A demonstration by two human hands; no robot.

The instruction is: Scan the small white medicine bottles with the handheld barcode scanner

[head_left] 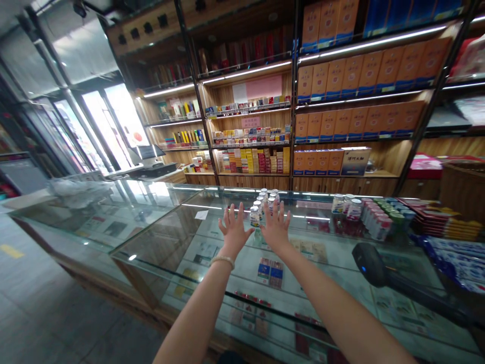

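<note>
Both arms reach forward over the glass display counter [223,202]. My left hand [234,228] has its fingers spread and holds nothing; a beaded bracelet [223,260] circles that wrist. Fingers apart and likewise without anything in them, my right hand [275,226] is just to its right. Several small white-capped bottles [255,215] stand in rows on the glass, between and behind the two hands. The right hand hides part of the nearest right-hand bottles, and I cannot tell whether it touches them.
Right of the hands, more white-capped bottles [353,210] stand beside pink bottles [376,220]. A black handheld scanner [369,264] is at the right front. Blue-and-white packs [456,258] lie at the far right. A white paper slip [201,215] lies to the left. Shelves of orange boxes [354,76] rise behind.
</note>
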